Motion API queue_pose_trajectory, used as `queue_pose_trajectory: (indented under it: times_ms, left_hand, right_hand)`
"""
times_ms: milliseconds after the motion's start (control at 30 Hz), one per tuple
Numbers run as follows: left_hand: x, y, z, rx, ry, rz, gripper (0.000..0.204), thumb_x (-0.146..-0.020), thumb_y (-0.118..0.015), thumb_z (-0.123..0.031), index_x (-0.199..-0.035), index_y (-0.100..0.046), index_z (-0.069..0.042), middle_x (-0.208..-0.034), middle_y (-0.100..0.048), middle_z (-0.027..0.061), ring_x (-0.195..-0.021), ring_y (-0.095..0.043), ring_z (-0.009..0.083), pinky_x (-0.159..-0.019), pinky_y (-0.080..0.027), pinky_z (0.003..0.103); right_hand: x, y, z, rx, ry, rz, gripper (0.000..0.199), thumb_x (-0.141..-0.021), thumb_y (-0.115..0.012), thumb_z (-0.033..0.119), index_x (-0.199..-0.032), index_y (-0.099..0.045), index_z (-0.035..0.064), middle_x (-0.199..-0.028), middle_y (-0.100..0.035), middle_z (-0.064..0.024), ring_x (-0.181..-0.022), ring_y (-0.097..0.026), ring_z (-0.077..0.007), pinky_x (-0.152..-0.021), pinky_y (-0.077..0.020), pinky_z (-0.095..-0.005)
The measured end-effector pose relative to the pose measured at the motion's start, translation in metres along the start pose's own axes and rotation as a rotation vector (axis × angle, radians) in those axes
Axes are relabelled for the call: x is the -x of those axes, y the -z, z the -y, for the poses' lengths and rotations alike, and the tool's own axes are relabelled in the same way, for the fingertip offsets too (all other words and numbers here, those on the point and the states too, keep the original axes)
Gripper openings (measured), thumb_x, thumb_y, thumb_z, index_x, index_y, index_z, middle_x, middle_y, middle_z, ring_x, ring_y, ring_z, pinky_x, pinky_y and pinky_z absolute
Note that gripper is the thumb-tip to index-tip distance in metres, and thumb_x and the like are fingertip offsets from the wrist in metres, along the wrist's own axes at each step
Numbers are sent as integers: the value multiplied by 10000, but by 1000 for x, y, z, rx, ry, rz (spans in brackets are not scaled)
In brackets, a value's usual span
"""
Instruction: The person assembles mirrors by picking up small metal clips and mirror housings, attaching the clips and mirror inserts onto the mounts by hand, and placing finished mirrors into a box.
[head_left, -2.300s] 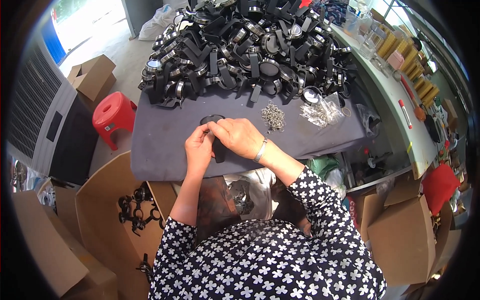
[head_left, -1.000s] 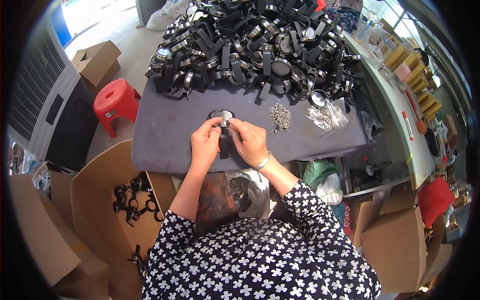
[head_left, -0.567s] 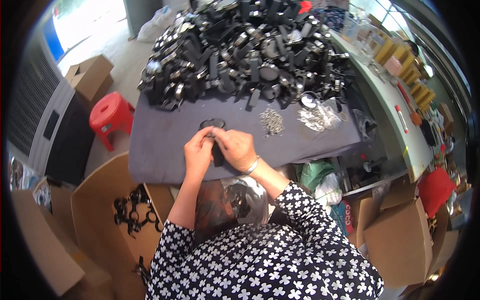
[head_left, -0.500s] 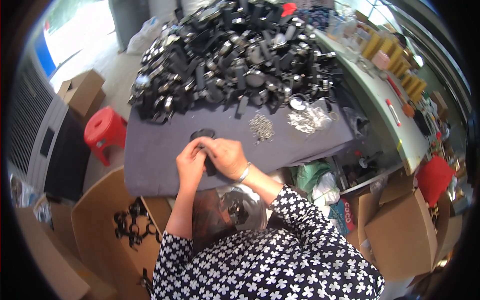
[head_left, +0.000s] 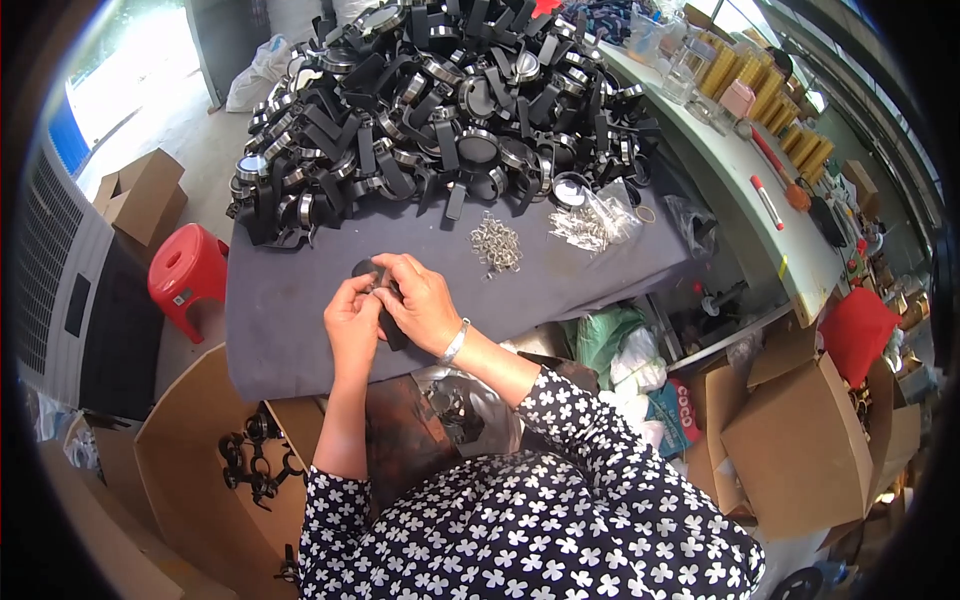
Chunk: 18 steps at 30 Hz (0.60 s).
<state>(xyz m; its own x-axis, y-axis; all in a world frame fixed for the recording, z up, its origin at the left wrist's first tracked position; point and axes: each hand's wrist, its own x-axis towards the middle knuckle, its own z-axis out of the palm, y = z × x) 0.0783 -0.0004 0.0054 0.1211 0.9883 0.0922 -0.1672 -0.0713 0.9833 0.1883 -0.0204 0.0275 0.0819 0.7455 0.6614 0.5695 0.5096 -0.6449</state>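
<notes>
— What's heaped at the far end of that grey-covered table (head_left: 300, 330)?

— A big pile of black straps with round metal-rimmed pieces (head_left: 440, 100), and near it a small heap of metal rings (head_left: 496, 244) beside a clear bag of small metal parts (head_left: 592, 220).

— And on the floor?

— A red plastic stool (head_left: 185, 277) left of the table, an open cardboard box (head_left: 190, 470) holding a few black pieces (head_left: 255, 465), more cardboard boxes (head_left: 800, 440) on the right, and a long pale workbench (head_left: 730, 190) with yellow stacks (head_left: 725, 70).
</notes>
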Motion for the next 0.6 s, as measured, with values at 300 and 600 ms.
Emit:
queue_pose_trajectory:
  times_ms: [300,600]
  left_hand:
    - [-1,-1,-1,-31,-13,-12,189,-785,-527,4,-966,-581,-10,-684,-506,-10,-483,-418,14,-349,-347,155]
    - [-3,5,7,-17,-38,-4,206,-790,-519,3,-989,-569,-9,-688,-527,11,-490,-456,27,-352,-355,158]
  right_hand:
    - [16,81,-26,591,154,140,89,-689,-528,55,-776,-533,70,-692,-481,-88,-575,-555,-279,-480,-461,-371]
    - [26,100,-49,872,166,405,57,-684,-524,110,-677,-496,61,-671,-488,-88,-590,-579,-242,-493,-483,-351]
